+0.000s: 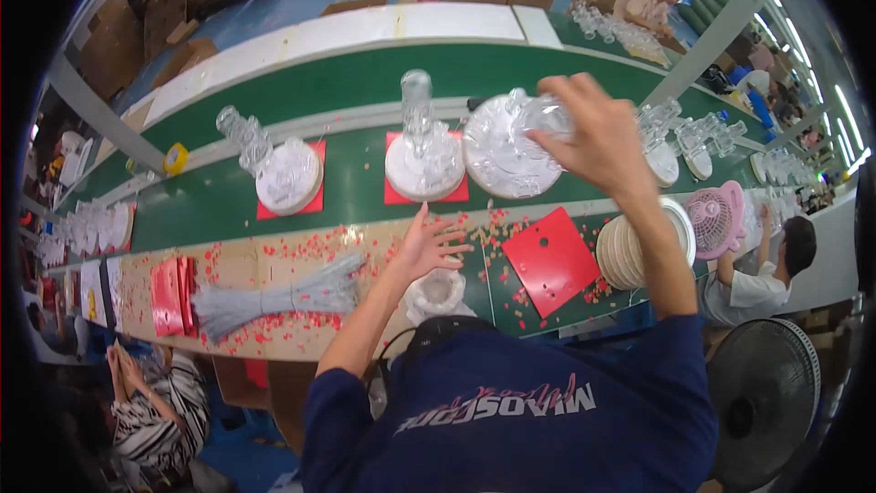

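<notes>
My right hand is closed around a clear, see-through jar-like piece. It holds this over a white round base with other clear parts on it. My left hand is open, fingers spread, above the near side of the green bench and holding nothing. Just beyond it, another white round base lies on a red square sheet, with a clear bottle-shaped piece on it. A bare red sheet with small holes lies between my hands and a stack of white discs.
Left along the bench are another white base, a bundle of clear thin strips, stacked red sheets and yellow tape. Small red bits are scattered about. A white bag, pink fan guard and black fan stand near. Co-workers sit both sides.
</notes>
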`<state>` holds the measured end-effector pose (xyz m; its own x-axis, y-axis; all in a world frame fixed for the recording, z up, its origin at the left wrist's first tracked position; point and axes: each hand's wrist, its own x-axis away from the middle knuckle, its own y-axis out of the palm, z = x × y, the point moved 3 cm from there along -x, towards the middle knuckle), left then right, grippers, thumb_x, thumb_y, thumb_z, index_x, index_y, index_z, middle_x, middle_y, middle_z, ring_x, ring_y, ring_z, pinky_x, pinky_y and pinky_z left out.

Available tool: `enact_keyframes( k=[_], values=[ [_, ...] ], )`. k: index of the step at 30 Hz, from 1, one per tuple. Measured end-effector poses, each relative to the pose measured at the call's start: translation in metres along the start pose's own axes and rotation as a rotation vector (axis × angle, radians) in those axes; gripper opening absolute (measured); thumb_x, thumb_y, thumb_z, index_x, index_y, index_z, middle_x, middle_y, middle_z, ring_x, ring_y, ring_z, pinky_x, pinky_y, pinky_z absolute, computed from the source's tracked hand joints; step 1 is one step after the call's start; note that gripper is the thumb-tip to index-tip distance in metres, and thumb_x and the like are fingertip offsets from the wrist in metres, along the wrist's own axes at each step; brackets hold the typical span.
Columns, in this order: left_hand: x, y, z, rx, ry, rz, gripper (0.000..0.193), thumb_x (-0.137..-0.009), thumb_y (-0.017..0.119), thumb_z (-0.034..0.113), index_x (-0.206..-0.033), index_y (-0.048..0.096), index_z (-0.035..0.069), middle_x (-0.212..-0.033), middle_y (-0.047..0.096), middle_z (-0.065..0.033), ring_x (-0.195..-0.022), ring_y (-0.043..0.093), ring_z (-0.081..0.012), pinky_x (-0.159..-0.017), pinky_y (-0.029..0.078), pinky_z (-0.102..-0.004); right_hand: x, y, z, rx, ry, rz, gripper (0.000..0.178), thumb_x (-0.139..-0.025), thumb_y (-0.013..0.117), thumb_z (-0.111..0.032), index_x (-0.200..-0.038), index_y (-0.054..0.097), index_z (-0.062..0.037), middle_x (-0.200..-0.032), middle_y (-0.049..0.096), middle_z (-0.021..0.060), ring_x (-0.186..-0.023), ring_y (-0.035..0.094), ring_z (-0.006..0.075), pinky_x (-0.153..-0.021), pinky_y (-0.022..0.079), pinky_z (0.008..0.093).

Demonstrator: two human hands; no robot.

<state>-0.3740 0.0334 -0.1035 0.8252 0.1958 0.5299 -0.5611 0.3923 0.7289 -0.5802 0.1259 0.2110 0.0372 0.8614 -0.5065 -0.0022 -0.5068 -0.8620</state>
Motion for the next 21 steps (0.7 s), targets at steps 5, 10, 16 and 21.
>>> enact_keyframes(
  k=[5,10,16,21],
  values=[
    [0.059,0.038,-0.009,0.328,0.210,-0.219,0.096,-0.093,0.042,0.078,-0.161,0.025,0.012,-0.167,0.024,-0.0171,-0.146,0.034,-0.0472,-0.113,0.025,-0.0742,0.064,-0.089,-0.005,-0.298,-0.081,0.111,0.053,-0.068,0.091,-0.011,-0.112,0.061,-0.0045,-0.112,0.070,0.0127,-0.093,0.070,0.0238,-0.079,0.057,0.0372],
    [0.137,-0.200,-0.088,-0.832,0.939,0.606,0.063,-0.108,0.039,0.046,-0.159,0.031,0.010,-0.159,0.041,-0.0096,-0.143,0.043,-0.0276,-0.119,0.038,-0.0444,0.129,0.013,-0.020,-0.654,-0.019,-0.104,0.061,-0.066,0.093,-0.016,-0.117,0.063,-0.0023,-0.116,0.068,0.0152,-0.105,0.068,0.0321,-0.090,0.054,0.0397],
    [0.256,-0.105,-0.049,-0.077,0.888,0.626,0.052,-0.113,0.033,0.034,-0.154,0.042,0.004,-0.149,0.053,-0.0121,-0.135,0.052,-0.0250,-0.115,0.041,-0.0377,0.197,0.207,-0.088,-0.685,0.008,-0.153,0.057,-0.070,0.085,-0.013,-0.123,0.066,-0.0072,-0.119,0.066,0.0140,-0.114,0.062,0.0339,-0.099,0.049,0.0436],
    [0.268,-0.030,-0.049,-0.500,0.975,0.980,0.054,-0.114,0.031,0.036,-0.147,0.051,-0.002,-0.148,0.053,-0.0170,-0.135,0.051,-0.0256,-0.117,0.037,-0.0377,0.229,0.273,-0.123,-0.899,0.102,-0.340,0.053,-0.073,0.078,-0.006,-0.124,0.065,-0.0062,-0.120,0.065,0.0137,-0.116,0.060,0.0353,-0.102,0.047,0.0441]
  ],
)
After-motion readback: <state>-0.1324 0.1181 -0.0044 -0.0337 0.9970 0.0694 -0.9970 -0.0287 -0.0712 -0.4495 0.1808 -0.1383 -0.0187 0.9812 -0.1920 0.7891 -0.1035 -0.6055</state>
